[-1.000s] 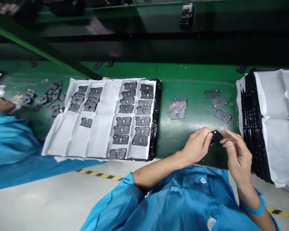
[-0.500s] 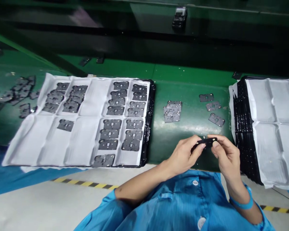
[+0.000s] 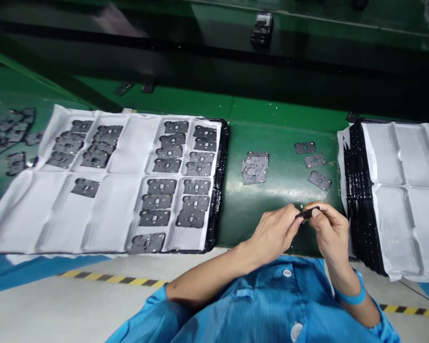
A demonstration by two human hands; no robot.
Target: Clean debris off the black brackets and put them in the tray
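Observation:
A small black plate (image 3: 308,212) is held between both hands at the front of the green table, seen nearly edge-on. My left hand (image 3: 277,231) pinches its left end, and my right hand (image 3: 329,228) grips the right end with thumb and fingers. Beyond them, to the right, lie three loose black plates, one of them a tilted plate (image 3: 320,180). A small overlapping pile of similar plates (image 3: 255,168) rests on the table to the left of these.
To the left, a white-lined tray (image 3: 123,190) holds many black plates in its compartments. Stacked black trays (image 3: 364,200) with a white liner stand at the right. More plates (image 3: 12,128) lie heaped at the far left. A dark device (image 3: 262,29) sits at the back.
The held plate has turned from showing some of its face to nearly edge-on. Both hands remain together around it. The camera view has shifted slightly.

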